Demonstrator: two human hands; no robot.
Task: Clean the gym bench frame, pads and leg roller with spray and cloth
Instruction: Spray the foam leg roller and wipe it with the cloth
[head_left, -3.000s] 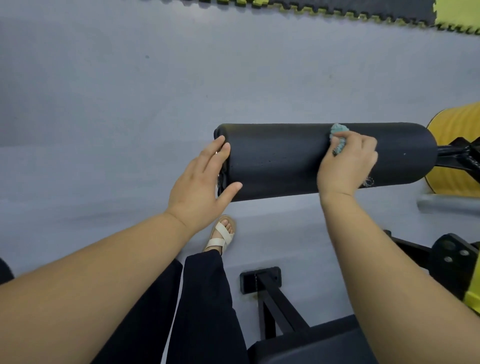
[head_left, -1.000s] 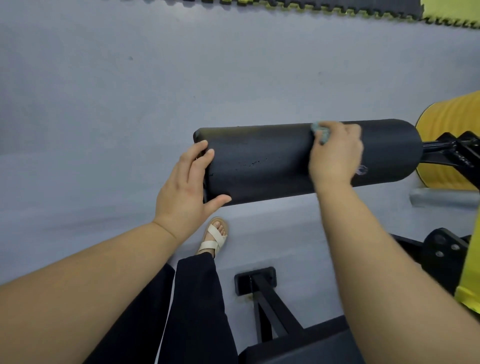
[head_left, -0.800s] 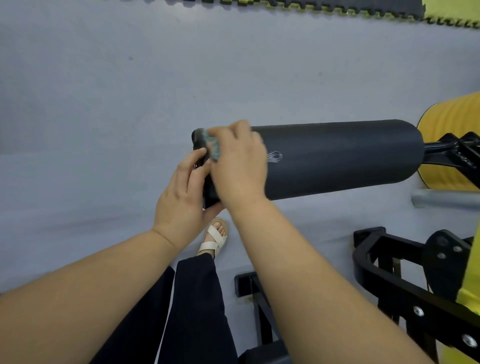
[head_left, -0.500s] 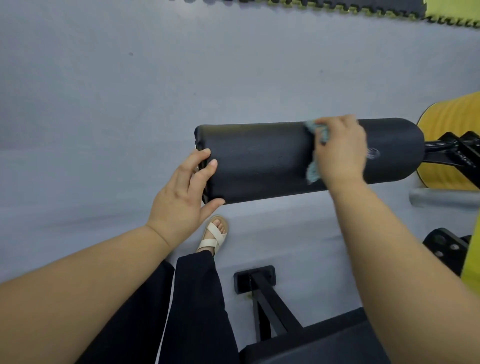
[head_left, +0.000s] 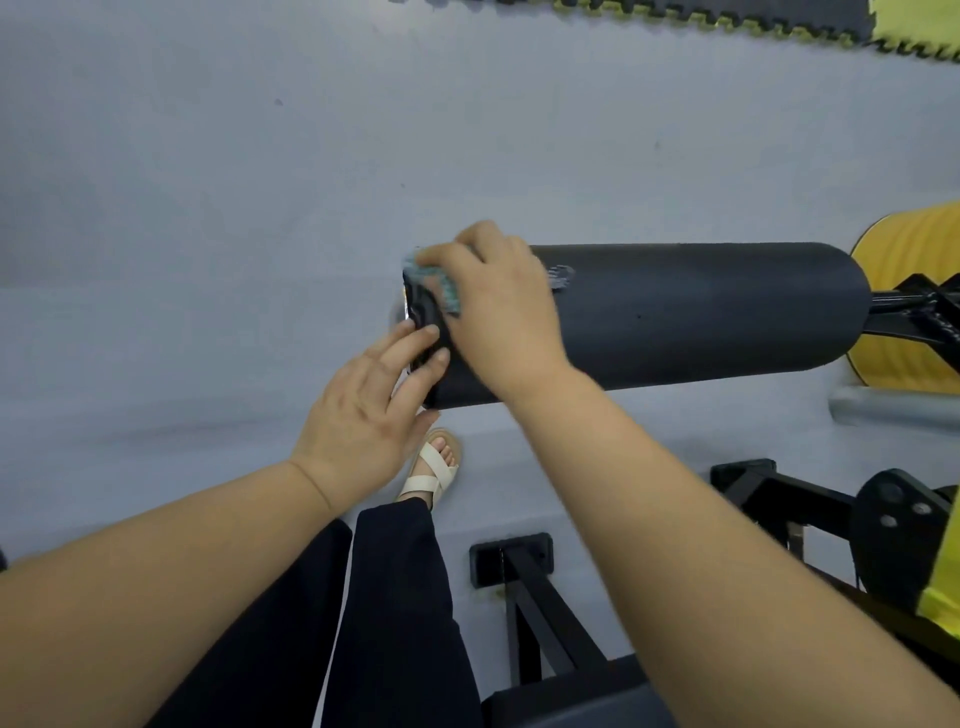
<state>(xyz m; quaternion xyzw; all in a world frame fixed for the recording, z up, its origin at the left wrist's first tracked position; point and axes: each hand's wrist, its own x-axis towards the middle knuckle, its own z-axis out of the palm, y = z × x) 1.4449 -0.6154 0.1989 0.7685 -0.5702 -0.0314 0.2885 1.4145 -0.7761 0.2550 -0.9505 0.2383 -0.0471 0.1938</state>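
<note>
A plain grey floor (head_left: 260, 182) fills most of the view, and the black foam roller (head_left: 701, 317) lies level across it, held up off the ground. Far beyond the roller runs an edge of black and yellow jigsaw mats (head_left: 675, 15). At the roller's left end the right hand (head_left: 498, 312) lies over the top, fingers curled round a small teal cloth (head_left: 441, 283) and pressing it against the foam right at the rim. Just below it the left hand (head_left: 363, 421) has nothing in it; its fingers are held straight, their tips touching the flat end face of the roller. At the roller's right end a black bracket (head_left: 914, 312) joins it, with a yellow ribbed pad (head_left: 914, 270) behind that. Under the roller's left end a foot in a cream sandal (head_left: 431, 470) stands on the floor, with a dark trouser leg (head_left: 400, 597) above it. Nearer the camera than the roller, a black frame bar (head_left: 540, 613) with a capped end rests on the floor.
</note>
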